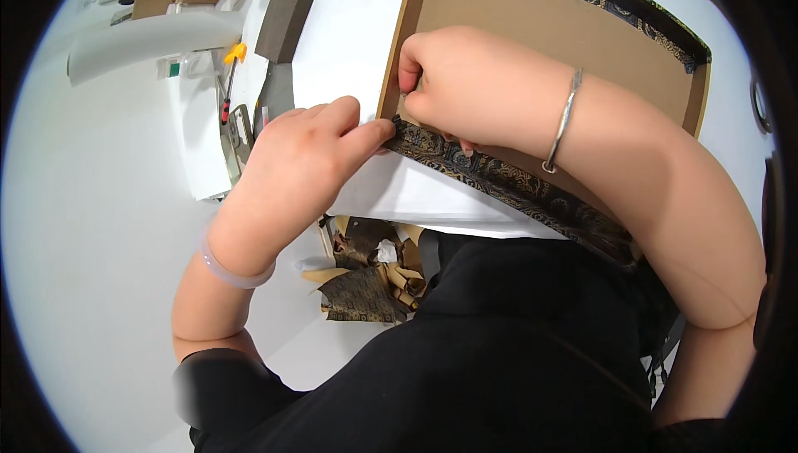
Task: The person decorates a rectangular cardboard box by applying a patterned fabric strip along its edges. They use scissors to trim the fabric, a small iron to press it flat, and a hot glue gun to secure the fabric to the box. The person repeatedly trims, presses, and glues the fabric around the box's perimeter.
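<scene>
A shallow brown cardboard box [532, 25] lies open on the white tabletop. Black-and-gold patterned covering [499, 177] runs along its near wall and its far wall; the left wall shows plain brown. My left hand [312, 150] grips the near left corner from outside, its thumb against the edge of the patterned wall. Inside the same corner, my right hand [453, 79] is closed, with curled fingers pressed down at the left wall. What those fingers hold, if anything, is hidden beneath the hand.
A grey block [284, 27] stands left of the box. Further left are a tool with a yellow end [236, 54], a phone-like object [240, 130] and a white paper roll [158, 44]. Patterned scraps [362, 293] lie in a pile below the table edge.
</scene>
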A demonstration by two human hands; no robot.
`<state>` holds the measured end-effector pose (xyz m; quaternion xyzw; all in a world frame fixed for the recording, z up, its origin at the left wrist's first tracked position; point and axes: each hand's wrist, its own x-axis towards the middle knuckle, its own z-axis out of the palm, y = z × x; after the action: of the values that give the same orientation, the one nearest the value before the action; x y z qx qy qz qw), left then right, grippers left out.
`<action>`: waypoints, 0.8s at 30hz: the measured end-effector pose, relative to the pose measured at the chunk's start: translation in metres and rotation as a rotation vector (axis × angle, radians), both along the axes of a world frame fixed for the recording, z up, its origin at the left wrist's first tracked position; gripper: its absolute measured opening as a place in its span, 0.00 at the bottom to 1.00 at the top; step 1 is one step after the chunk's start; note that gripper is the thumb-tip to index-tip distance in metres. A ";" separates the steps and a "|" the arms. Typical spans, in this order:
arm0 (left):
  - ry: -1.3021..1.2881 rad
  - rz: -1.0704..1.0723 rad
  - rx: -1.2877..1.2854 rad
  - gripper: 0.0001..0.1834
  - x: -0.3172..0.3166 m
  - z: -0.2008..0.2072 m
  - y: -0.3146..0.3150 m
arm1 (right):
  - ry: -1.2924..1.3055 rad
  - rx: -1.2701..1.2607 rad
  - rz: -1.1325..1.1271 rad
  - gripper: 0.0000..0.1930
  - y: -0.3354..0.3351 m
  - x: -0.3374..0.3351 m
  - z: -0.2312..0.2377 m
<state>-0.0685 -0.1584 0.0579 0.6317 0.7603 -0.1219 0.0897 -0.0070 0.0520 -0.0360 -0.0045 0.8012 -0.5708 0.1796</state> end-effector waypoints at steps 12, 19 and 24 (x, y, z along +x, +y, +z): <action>0.045 0.060 0.038 0.32 -0.007 0.015 0.011 | 0.052 0.034 0.055 0.11 0.003 -0.003 -0.004; -0.560 0.907 0.111 0.12 0.006 -0.003 -0.008 | -0.034 -0.009 0.024 0.11 -0.005 -0.009 -0.010; -0.616 0.948 -0.097 0.14 -0.003 -0.004 0.007 | -0.111 -0.039 -0.009 0.11 -0.008 -0.012 -0.008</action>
<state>-0.0711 -0.1514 0.0538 0.2227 0.8930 0.0871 0.3813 -0.0190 0.0443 -0.0440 0.0273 0.7787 -0.5866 0.2211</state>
